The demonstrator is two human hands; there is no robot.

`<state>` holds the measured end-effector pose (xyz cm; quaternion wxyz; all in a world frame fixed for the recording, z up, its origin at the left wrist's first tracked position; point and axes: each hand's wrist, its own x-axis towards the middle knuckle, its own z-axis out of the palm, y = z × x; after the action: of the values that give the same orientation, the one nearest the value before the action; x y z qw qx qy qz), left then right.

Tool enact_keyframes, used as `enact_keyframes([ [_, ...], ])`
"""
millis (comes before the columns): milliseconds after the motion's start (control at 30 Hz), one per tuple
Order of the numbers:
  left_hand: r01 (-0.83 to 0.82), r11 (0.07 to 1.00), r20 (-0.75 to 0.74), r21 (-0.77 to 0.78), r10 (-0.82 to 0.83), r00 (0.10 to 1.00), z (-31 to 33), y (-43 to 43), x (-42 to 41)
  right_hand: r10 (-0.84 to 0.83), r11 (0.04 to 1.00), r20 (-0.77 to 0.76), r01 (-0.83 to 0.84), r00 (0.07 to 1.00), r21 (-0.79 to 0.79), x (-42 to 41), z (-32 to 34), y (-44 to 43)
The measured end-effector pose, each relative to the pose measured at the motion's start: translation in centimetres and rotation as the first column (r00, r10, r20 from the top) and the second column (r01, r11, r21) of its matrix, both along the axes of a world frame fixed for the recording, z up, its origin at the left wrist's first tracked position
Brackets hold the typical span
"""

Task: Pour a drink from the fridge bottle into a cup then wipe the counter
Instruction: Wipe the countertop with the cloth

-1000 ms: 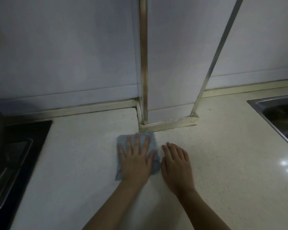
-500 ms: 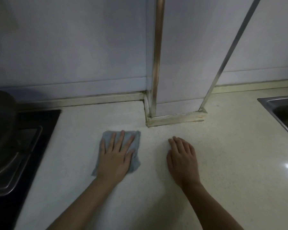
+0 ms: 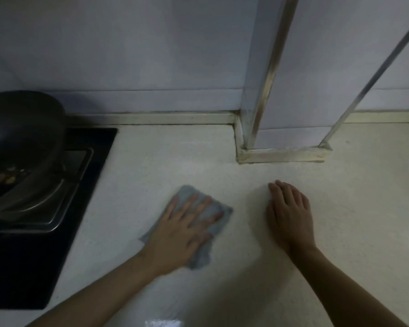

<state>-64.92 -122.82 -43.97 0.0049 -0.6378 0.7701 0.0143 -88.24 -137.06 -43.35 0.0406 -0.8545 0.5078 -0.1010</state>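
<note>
**Cloth swept left across the counter**

Pale speckled counter (image 3: 340,232) fills the view, running back to a white wall with a boxed-in column (image 3: 265,90) at its base.

On it lies a blue-grey cloth (image 3: 213,228), flat beneath the left hand (image 3: 187,230). That hand's fingers (image 3: 203,204) are spread and pressed down on the cloth, pointing up and to the right; the cloth shows past the fingertips and below the heel of the palm. Nothing is pinched.

A second ago the cloth sat right against the column's foot, next to the right hand. It has since slid left and toward the person, now well apart from the column and about midway between the right hand and the hob (image 3: 64,208). This looks like the wiping stage, with the stroke working leftward; no bottle or cup is in view.

The right hand (image 3: 289,215) rests palm-down on bare counter, fingers together, holding nothing. A dark pan (image 3: 21,128) sits on the hob at far left.
</note>
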Motion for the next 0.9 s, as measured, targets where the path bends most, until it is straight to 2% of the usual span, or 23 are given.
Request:
enact_keyframes([
  [100, -0.237, 0.970, 0.070, 0.059, 0.233, 0.970, 0.0, -1.3, 5.5, 0.019, 1.000, -0.042, -0.020, 0.999, -0.022, 0.2, 0.5, 0.2],
  [233, -0.568, 0.823, -0.005, 0.019, 0.568, 0.823, -0.4, -4.6, 7.0, -0.017, 0.999, 0.037, 0.019, 0.999, -0.047, 2.5, 1.0, 0.2],
  [267, -0.574, 0.819, -0.010, 0.021, 0.574, 0.819, -0.5, -5.0, 6.0, 0.004, 0.998, 0.056, -0.001, 0.998, -0.055, 3.6, 1.0, 0.3],
  [300, -0.518, 0.855, -0.024, 0.008, 0.518, 0.855, -0.7, -5.1, 4.9, 0.036, 0.998, 0.068, -0.032, 0.997, -0.054, 4.9, 1.0, 0.4],
  [367, -0.253, 0.967, -0.018, -0.017, 0.253, 0.967, -1.2, -3.2, 3.2, 0.096, 0.995, 0.076, -0.092, 0.993, -0.044, 7.6, 0.9, 0.7],
  [433, -0.064, 0.998, -0.001, -0.022, 0.064, 0.998, -1.3, -0.6, 4.3, 0.120, 0.992, 0.064, -0.118, 0.991, -0.036, 9.8, 0.8, 0.9],
  [467, -0.062, 0.998, -0.016, -0.025, 0.062, 0.998, -1.3, 0.3, 5.6, 0.130, 0.991, 0.050, -0.129, 0.990, -0.032, 10.7, 0.7, 1.0],
  [567, -0.301, 0.952, -0.036, -0.050, 0.300, 0.953, -1.2, 1.3, 10.1, 0.177, 0.983, 0.004, -0.176, 0.984, -0.051, 12.3, 0.4, 1.0],
  [733, -0.639, 0.769, -0.032, -0.009, 0.638, 0.769, -0.8, -2.3, 13.2, 0.148, 0.988, 0.011, -0.148, 0.989, -0.041, 12.9, -0.2, 0.8],
  [800, -0.667, 0.745, -0.010, 0.028, 0.667, 0.745, -0.7, -4.8, 11.4, 0.146, 0.988, 0.000, -0.146, 0.989, -0.050, 13.0, -0.4, 0.8],
  [900, -0.527, 0.849, -0.002, 0.018, 0.527, 0.850, -0.9, -7.4, 6.8, 0.138, 0.990, 0.020, -0.137, 0.990, -0.043, 13.1, -0.3, 0.8],
])
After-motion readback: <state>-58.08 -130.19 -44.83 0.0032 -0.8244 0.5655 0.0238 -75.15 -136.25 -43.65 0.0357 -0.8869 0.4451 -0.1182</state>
